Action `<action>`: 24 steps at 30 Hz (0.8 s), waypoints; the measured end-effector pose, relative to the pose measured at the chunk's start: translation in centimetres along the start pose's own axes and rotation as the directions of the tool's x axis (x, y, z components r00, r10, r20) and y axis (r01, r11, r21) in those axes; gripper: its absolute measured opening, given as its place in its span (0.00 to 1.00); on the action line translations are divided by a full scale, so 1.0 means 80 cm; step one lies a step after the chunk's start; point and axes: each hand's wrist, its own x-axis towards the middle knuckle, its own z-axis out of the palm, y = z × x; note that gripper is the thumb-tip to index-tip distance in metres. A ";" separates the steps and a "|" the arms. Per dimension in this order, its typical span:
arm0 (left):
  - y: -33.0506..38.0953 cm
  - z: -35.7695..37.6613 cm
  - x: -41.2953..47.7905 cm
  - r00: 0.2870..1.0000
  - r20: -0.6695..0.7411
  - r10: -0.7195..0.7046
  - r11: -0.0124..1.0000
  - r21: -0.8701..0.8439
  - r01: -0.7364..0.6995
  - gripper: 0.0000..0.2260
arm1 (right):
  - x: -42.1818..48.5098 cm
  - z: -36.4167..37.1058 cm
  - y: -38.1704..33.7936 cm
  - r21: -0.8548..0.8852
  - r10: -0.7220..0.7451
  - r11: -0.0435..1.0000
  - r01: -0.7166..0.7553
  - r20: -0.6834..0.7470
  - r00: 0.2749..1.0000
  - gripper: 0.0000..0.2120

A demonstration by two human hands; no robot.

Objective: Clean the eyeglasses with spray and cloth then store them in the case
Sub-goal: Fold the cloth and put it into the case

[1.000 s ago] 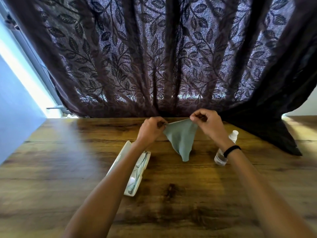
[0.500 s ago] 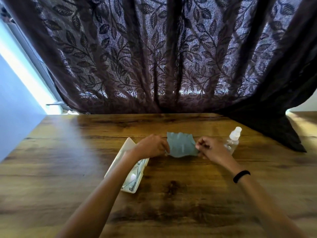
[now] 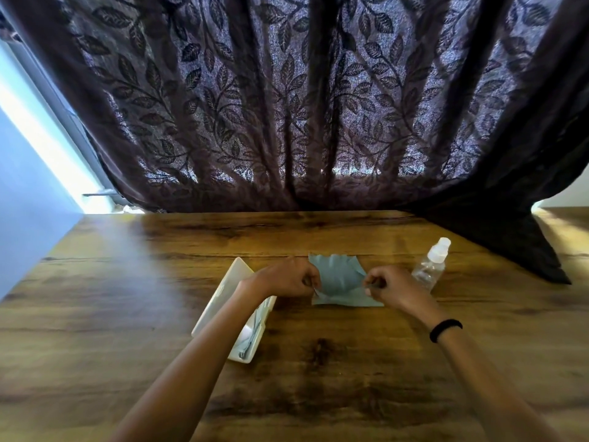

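A grey-green cleaning cloth [image 3: 341,279] lies spread on the wooden table [image 3: 127,314], its far edge rippled. My left hand [image 3: 287,277] pinches its left side and my right hand [image 3: 390,287] pinches its right side, both with curled fingers. An open white glasses case [image 3: 223,298] lies to the left, partly under my left forearm, with the eyeglasses [image 3: 250,338] inside its near end. A clear spray bottle [image 3: 430,267] with a white cap stands just right of my right hand.
A dark leaf-patterned curtain [image 3: 302,106] hangs along the table's far edge and drapes onto the table at the far right [image 3: 522,250]. A pale wall [image 3: 28,202] borders the left side.
The cloth was held up in the air by two corners; both hands have lowered it and it now lies spread on the table, still pinched at both sides.
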 end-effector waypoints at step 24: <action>-0.033 -0.011 0.051 0.906 -0.328 -0.266 0.956 0.031 0.292 0.07 | 0.078 0.003 0.004 -0.017 0.025 0.999 -0.031 -0.276 0.961 0.11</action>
